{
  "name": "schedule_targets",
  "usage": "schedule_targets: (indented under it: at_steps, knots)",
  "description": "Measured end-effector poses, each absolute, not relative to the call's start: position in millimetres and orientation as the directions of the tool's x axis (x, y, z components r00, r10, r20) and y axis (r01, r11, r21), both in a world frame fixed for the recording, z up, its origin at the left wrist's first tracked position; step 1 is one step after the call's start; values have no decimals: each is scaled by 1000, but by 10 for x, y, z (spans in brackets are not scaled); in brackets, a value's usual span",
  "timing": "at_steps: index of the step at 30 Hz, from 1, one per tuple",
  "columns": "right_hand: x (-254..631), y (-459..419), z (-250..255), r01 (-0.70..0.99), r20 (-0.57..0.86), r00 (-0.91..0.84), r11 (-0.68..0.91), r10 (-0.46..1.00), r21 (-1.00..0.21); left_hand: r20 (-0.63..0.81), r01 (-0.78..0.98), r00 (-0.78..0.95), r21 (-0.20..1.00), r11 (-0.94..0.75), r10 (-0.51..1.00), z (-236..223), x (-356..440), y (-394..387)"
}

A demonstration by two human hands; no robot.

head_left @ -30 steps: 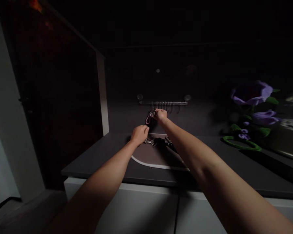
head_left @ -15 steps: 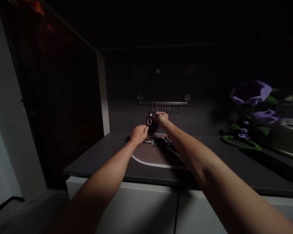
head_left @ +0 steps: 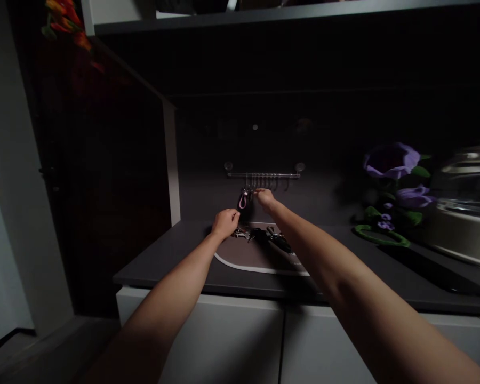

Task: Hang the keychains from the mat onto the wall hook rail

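The white cabinet fronts (head_left: 224, 341) lie nearest the camera, beneath the edge of a dark grey countertop (head_left: 164, 258). A brown desk mat (head_left: 236, 253) with a pale rim is laid on the countertop, and a bunch of keys (head_left: 256, 233) with metal clips is placed on its far part. Both bare forearms are extended over the mat toward the wall.

The left hand (head_left: 225, 224) is positioned above the keys, with its fingers bunched. Whether anything is grasped cannot be determined, as the fingertips are shadowed. The right hand (head_left: 266, 199) is raised higher, with its fingers extended toward the left; no held object is visible.

A key fob with a pink loop (head_left: 243, 200) is suspended between the hands, clear of the mat, with its long axis near vertical. It is located left of the right fingertips and just above and to the right of the left fingertips. The left fingers are nearest its lower end; contact cannot be confirmed.

Behind it, a metal hook rail (head_left: 263, 175) is mounted on the dark wall by suction cups. Purple fabric flowers (head_left: 392, 160) and a stainless steel pot (head_left: 464, 224) are situated farther right.
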State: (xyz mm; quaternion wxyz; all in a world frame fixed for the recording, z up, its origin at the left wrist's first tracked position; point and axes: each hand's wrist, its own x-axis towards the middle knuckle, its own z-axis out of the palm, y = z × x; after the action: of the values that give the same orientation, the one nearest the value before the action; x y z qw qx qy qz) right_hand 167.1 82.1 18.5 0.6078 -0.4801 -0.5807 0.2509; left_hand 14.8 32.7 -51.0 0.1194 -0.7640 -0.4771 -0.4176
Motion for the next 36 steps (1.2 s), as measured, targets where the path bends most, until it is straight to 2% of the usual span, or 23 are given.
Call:
schedule_targets:
  at_steps: [4,13,19,24,31,36]
  knots:
    - [1671,675,213,252,415,198,363,888,-897,753,816,198,229,-531,628,-514,131,333]
    - [1699,392,-110,228,499,32,480,866,-847,742,793,209,253,-554,638,-521,100,330]
    - [1832,256,-426,466,560,-103,538,822,-703,696,747,315,238,-621,645,-528,87,312]
    - [1938,127,-522,655,546,-191,520,816,-548,647,727,410,194,-659,642,-537,89,301]
    - [1910,105,-531,729,523,-266,524,810,-440,523,677,587,102,-729,618,-589,90,332]
    - [1853,118,-517,752,518,-280,520,808,-405,470,680,625,65,-730,624,-628,72,355]
